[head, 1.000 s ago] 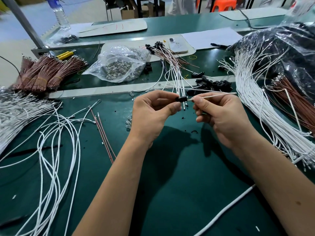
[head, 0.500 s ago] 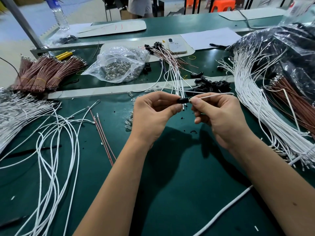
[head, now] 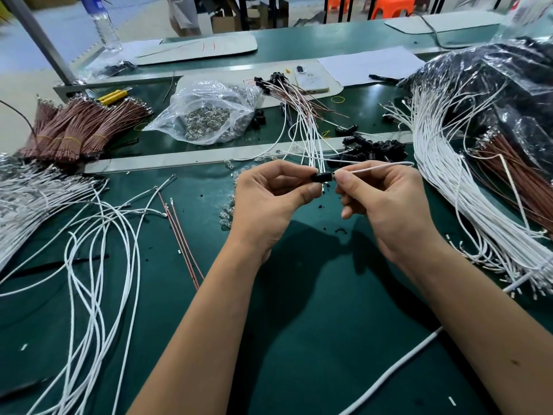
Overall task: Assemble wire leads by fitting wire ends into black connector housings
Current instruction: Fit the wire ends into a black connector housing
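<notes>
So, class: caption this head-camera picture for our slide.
Left hand holds a black connector housing while right hand feeds in a white wire.

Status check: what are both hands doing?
Left hand pinches small black plastic connector housing. Right hand pinches thin white wire at its mouth. Nothing blocking.

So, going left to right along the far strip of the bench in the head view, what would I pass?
Bundled brown wires → clear bag of small glass bulbs → finished leads with black housings → pile of loose black housings → big sheaf of white wires.
</notes>
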`<state>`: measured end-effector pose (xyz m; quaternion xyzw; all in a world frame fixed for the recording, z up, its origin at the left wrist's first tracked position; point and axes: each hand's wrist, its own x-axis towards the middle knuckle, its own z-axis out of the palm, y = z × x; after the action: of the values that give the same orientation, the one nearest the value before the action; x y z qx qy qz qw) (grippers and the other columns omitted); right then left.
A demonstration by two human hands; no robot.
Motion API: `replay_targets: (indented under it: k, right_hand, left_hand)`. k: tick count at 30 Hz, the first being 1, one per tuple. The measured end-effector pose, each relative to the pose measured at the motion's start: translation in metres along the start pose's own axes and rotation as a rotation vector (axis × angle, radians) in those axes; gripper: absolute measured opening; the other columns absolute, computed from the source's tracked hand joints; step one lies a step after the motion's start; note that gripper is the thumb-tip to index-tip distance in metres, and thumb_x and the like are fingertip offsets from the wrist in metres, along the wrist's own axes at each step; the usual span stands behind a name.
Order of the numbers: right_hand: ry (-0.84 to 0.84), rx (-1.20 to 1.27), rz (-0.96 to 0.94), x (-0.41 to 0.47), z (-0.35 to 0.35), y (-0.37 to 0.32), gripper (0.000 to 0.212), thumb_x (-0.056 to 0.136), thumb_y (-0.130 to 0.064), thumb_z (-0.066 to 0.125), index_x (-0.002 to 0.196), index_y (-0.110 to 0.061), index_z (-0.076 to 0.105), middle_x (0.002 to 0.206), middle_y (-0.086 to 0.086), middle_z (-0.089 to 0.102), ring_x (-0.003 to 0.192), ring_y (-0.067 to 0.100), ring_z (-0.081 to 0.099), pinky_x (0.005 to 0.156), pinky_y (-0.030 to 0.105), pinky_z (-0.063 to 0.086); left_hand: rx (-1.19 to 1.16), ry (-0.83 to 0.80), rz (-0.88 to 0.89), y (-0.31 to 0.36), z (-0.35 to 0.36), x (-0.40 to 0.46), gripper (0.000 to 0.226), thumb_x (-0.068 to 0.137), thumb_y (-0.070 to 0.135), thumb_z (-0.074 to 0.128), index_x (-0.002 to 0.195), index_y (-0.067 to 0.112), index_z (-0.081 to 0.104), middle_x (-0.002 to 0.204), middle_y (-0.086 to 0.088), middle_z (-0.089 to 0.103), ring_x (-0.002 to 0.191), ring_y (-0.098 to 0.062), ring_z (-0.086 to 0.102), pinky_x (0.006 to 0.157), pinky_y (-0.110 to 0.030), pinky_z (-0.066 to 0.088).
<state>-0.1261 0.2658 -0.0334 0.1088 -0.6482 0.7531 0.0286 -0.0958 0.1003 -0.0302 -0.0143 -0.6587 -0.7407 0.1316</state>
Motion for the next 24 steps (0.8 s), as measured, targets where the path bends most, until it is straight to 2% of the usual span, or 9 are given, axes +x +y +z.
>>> replay_targets:
  k: [6,13,17,21,23,24]
  right_hand:
    - [0.02,0.04,-0.004,0.0002,0.0007,0.0,0.007,0.093,-0.003,0.074,0.086,-0.001,0.074,0.067,0.006,0.066,0.058,0.016,0.056,0.048,0.023,0.05]
    - [0.081,0.077,-0.053,0.002,-0.0033,-0.0036,0.009,0.093,-0.006,0.074,0.084,-0.008,0.073,0.071,0.007,0.066,0.057,0.02,0.056,0.05,0.026,0.05]
    - [0.09,0.093,-0.053,0.0019,-0.0037,-0.0044,0.009,0.093,-0.005,0.072,0.084,-0.007,0.072,0.071,0.008,0.065,0.058,0.021,0.055,0.049,0.027,0.048]
    - [0.024,0.101,-0.03,0.0009,-0.0015,-0.0039,0.008,0.088,-0.01,0.071,0.083,-0.003,0.07,0.068,0.007,0.064,0.058,0.02,0.053,0.045,0.026,0.044]
    - [-0.004,0.086,-0.011,0.0,0.0004,-0.003,0.009,0.086,-0.012,0.071,0.081,-0.005,0.07,0.067,0.007,0.063,0.057,0.02,0.052,0.044,0.026,0.042]
    - [-0.011,0.081,-0.004,-0.0003,0.0011,-0.0026,0.009,0.086,-0.013,0.071,0.08,-0.006,0.07,0.067,0.008,0.063,0.057,0.019,0.052,0.044,0.026,0.041]
  left_hand:
    - [-0.035,-0.006,-0.033,0.0026,-0.0024,0.0008,0.022,0.079,-0.01,0.078,0.088,0.009,0.073,0.083,-0.007,0.078,0.072,-0.015,0.073,0.072,-0.024,0.057]
    - [-0.104,-0.021,-0.111,0.0022,-0.0051,0.0024,0.023,0.09,-0.007,0.069,0.1,0.013,0.073,0.093,-0.012,0.078,0.076,-0.017,0.071,0.079,-0.027,0.059]
    - [-0.149,-0.017,-0.155,0.004,-0.0056,0.0032,0.022,0.094,-0.005,0.064,0.097,0.015,0.073,0.094,-0.009,0.077,0.073,-0.015,0.069,0.071,-0.022,0.056]
    - [-0.292,0.021,-0.235,0.0073,-0.0045,0.0041,0.022,0.093,-0.009,0.055,0.097,0.011,0.062,0.088,-0.009,0.075,0.058,-0.012,0.052,0.052,-0.017,0.04]
    - [-0.281,0.01,-0.223,0.0069,-0.002,0.0028,0.026,0.09,-0.012,0.057,0.097,0.013,0.059,0.086,-0.008,0.074,0.057,-0.01,0.049,0.053,-0.017,0.036]
    - [-0.222,-0.002,-0.19,0.006,-0.0005,0.002,0.029,0.087,-0.012,0.062,0.097,0.016,0.06,0.087,-0.006,0.075,0.06,-0.011,0.052,0.057,-0.019,0.04]
